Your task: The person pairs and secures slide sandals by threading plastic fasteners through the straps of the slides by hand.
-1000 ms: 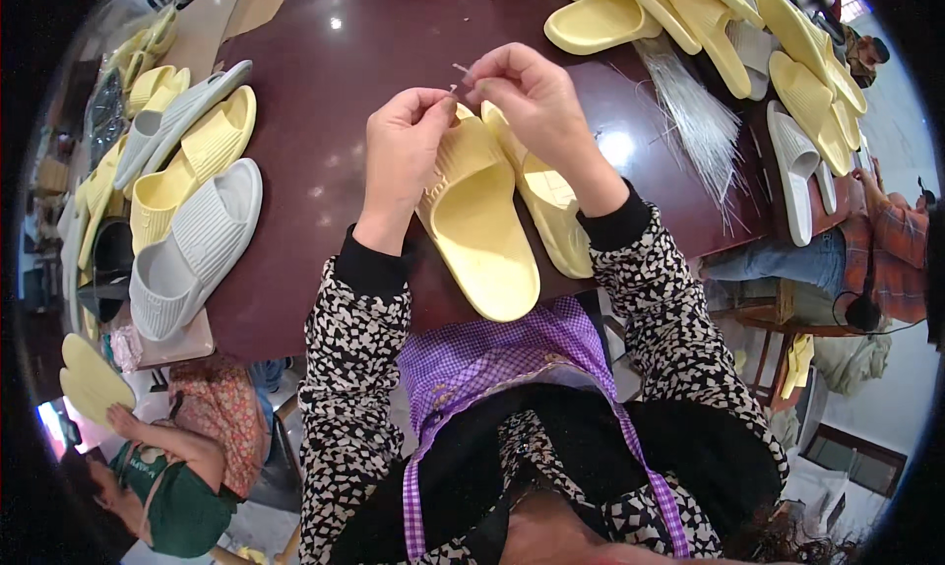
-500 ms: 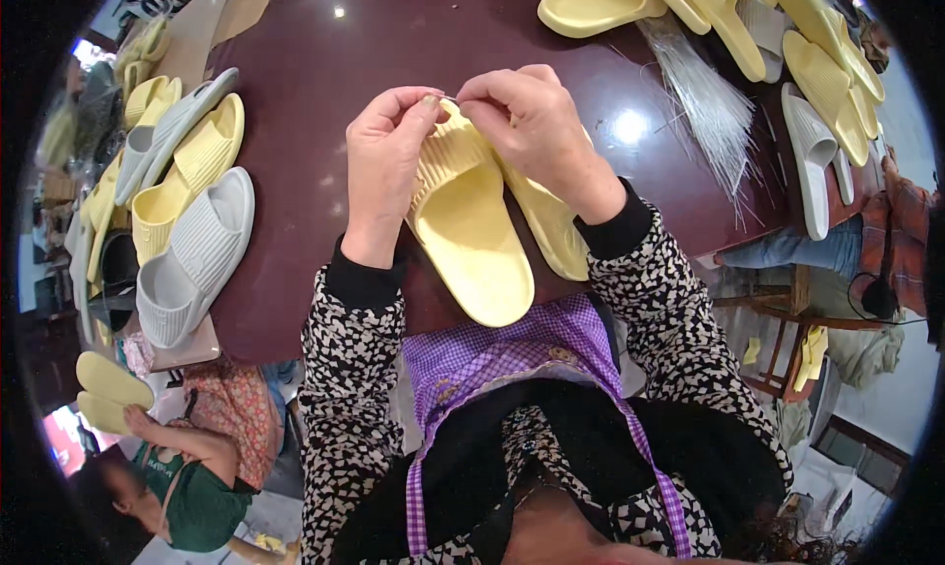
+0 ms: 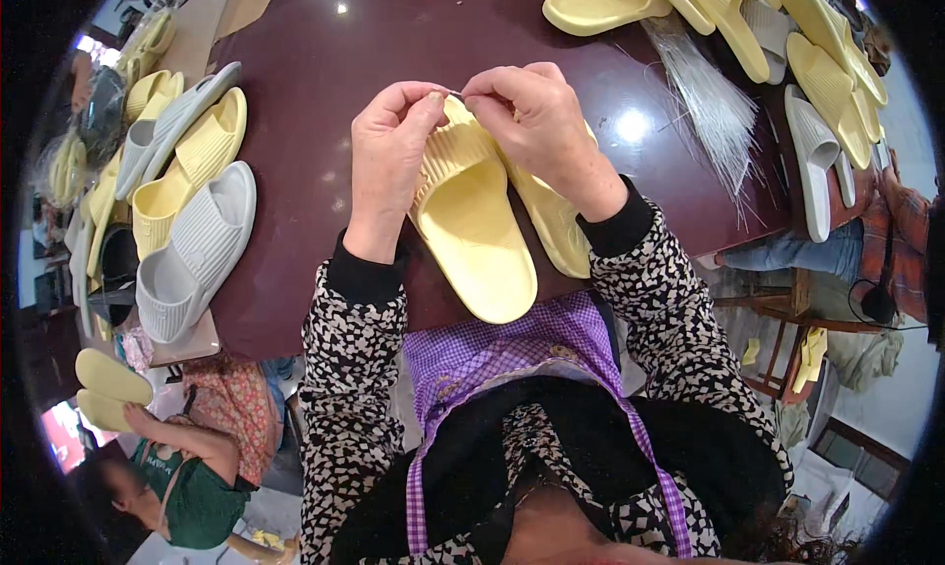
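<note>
A pair of yellow slide slippers lies side by side in front of me, the left slipper (image 3: 484, 245) overlapping the right slipper (image 3: 553, 228). Over their far ends, my left hand (image 3: 389, 152) and my right hand (image 3: 546, 122) meet with fingertips almost touching. Both are closed in a pinch on a thin strand (image 3: 453, 94), which spans the small gap between them. Most of the strand is hidden by the fingers. To the right of my right hand, a loose bundle of thin clear plastic strands (image 3: 704, 102) is spread on the dark red table (image 3: 325, 33).
Yellow slippers (image 3: 733, 19) are piled at the far right, with a grey slipper (image 3: 812, 152) at the table's edge. Grey slippers (image 3: 197, 250) and yellow slippers (image 3: 207, 147) line the left side. A co-worker (image 3: 202, 476) at lower left holds pale yellow soles (image 3: 113, 376).
My hands keep the same pinch over the slippers, with only a slight shift of the fingers. The whole view has moved a little. More shows around the bagged slippers at far left.
</note>
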The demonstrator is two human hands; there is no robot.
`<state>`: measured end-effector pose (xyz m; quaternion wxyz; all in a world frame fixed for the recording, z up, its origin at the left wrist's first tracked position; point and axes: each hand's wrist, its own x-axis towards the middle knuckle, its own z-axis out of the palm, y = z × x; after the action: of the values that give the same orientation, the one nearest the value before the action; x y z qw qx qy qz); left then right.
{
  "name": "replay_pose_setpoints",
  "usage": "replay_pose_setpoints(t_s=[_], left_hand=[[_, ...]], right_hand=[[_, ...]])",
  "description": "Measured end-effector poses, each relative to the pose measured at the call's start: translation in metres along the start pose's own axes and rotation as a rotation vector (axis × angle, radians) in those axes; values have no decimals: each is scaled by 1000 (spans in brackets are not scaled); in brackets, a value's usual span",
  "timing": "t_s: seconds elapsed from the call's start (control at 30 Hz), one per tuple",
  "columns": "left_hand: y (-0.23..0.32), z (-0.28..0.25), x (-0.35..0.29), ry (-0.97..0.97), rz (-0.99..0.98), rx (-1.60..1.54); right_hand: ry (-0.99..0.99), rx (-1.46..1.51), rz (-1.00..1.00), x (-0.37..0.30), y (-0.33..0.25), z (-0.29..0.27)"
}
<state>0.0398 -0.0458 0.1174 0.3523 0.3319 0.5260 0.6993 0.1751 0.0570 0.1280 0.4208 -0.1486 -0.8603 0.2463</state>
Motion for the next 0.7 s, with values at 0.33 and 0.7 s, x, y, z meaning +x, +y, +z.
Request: replay_pose_setpoints(t_s=[0.33, 0.7], left_hand=[[1, -5, 3, -72, -50, -40], [0, -13, 7, -165, -83, -117]], right_hand=[[-5, 26, 12, -1, 2, 1], [54, 23, -70, -1, 5, 4]])
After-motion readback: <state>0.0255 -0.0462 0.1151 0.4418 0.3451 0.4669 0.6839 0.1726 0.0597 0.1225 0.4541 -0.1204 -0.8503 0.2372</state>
